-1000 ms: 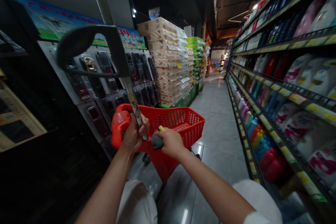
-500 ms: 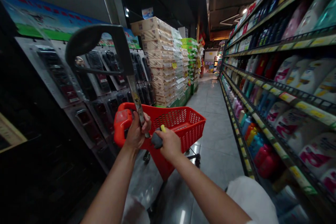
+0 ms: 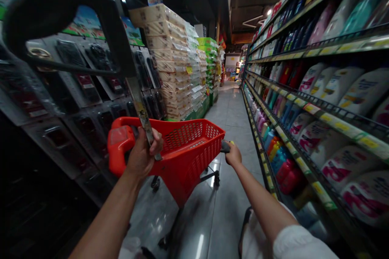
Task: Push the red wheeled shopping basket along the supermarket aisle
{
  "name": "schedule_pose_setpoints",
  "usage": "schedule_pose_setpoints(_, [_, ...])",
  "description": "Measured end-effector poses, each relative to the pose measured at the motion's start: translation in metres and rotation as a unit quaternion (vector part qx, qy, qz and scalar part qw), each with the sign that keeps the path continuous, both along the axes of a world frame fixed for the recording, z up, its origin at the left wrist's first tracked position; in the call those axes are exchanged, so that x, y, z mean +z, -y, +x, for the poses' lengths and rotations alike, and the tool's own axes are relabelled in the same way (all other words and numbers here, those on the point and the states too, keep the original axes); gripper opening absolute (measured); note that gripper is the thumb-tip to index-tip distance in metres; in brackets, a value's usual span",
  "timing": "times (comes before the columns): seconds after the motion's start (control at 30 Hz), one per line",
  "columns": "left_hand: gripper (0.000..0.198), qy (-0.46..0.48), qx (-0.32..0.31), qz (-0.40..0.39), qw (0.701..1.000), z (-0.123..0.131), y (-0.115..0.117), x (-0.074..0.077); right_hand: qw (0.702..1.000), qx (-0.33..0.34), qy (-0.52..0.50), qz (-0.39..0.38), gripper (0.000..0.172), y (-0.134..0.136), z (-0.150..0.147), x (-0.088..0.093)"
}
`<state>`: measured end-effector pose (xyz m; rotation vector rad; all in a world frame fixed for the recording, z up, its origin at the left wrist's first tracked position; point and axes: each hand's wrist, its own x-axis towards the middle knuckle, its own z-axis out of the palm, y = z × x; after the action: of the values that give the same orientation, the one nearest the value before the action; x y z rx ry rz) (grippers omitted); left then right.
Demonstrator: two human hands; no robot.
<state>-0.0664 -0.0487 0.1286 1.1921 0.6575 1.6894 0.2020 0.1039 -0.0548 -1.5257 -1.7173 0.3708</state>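
Observation:
A red plastic shopping cart [image 3: 185, 153] stands on the tiled aisle floor in front of me. My left hand [image 3: 142, 154] is closed around the cart's metal pull bar [image 3: 140, 113], which rises to a black loop grip [image 3: 57, 16] at the upper left. My right hand [image 3: 233, 155] is stretched out past the cart's right corner, closed on a small dark object with a yellow tip [image 3: 226, 145].
On the right run shelves [image 3: 306, 109] of detergent bottles and refill pouches with yellow price tags. The left wall has a display of packaged items [image 3: 91, 85], then stacked cartons [image 3: 170, 60] and green packs further down. The tiled aisle [image 3: 231, 121] runs ahead.
My right hand has moved from the cart's near rim out to the right and forward, still holding the small dark object. The view has shifted, with the black grip larger at upper left.

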Motion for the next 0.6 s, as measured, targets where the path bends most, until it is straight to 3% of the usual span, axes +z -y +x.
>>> schedule_pose_setpoints(0.2, [0.048, -0.005, -0.016, -0.015, 1.0, -0.008, 0.001, 0.004, 0.995, 0.02, -0.083, 0.054, 0.045, 0.002, -0.053, -0.019])
schedule_pose_setpoints(0.33, [0.049, 0.002, -0.018, -0.022, 1.0, -0.012, 0.001, 0.004, 0.994, 0.007, -0.081, 0.067, 0.053, 0.029, -0.09, -0.022])
schedule_pose_setpoints(0.6, [0.051, 0.0, -0.014, -0.021, 1.0, -0.015, -0.006, -0.001, 0.993, 0.082, -0.05, 0.072, 0.061, 0.129, -0.161, 0.02])
